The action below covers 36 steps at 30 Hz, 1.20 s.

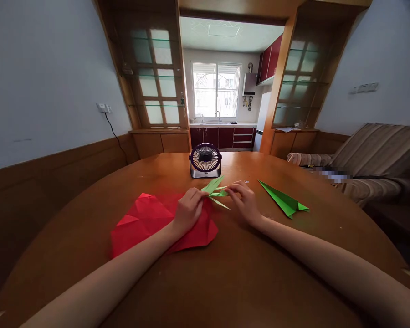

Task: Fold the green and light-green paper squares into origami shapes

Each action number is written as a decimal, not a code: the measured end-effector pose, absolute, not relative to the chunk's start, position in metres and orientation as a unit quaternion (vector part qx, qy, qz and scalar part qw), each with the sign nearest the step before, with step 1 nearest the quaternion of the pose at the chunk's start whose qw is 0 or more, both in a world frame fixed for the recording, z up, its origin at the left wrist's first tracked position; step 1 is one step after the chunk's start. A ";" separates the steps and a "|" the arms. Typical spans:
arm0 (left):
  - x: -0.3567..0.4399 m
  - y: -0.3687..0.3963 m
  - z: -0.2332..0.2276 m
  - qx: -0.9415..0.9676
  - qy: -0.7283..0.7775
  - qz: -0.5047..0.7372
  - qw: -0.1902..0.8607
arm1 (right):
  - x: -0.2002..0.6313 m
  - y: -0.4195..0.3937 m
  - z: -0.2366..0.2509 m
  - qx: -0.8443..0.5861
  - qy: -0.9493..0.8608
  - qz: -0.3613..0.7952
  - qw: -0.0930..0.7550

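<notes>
Between my two hands is a light green folded paper piece [212, 186] with several narrow pointed flaps spreading out. My left hand [190, 209] pinches it at its left side, above the red paper. The fingertips of my right hand [242, 200] are closed on one of its flaps at the right. Under and beside my left hand lies a creased red sheet of paper [140, 223], spread out on the table. To the right of my right hand rests a green paper plane [282, 199], its nose pointing away from me.
A small dark desk fan [205, 159] stands at the back of the brown wooden table [205, 287], just beyond my hands. At the right is a striped armchair [372, 155]. Wooden cabinets with glass shelves flank the opening to a kitchen.
</notes>
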<state>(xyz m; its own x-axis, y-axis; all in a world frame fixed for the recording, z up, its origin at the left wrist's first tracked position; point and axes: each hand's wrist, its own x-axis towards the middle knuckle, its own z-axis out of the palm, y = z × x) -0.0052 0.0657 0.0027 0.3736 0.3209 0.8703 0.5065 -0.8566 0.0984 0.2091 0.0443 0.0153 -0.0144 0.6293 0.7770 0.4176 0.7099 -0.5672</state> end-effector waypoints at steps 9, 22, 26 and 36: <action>-0.006 0.070 0.001 -0.820 -0.257 -0.504 0.089 | 0.205 0.045 0.007 -0.373 -0.655 0.243 0.611; 0.000 0.068 0.004 -0.823 -0.254 -0.507 -0.004 | 0.204 0.048 -0.002 -0.313 -0.665 0.318 0.599; 0.000 0.069 0.001 -0.842 -0.263 -0.471 0.009 | 0.202 0.044 -0.004 -0.299 -0.694 0.276 0.594; -0.005 0.076 0.007 -0.726 -0.341 -0.571 -0.173 | 0.208 0.053 -0.006 -0.330 -0.638 0.230 0.657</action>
<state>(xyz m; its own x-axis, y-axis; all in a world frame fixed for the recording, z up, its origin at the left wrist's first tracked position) -0.0051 0.0763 0.0071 0.1156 0.6936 0.7111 0.2983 -0.7070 0.6412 0.2075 0.0535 -0.0061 0.0806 0.7236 0.6855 0.1194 0.6758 -0.7274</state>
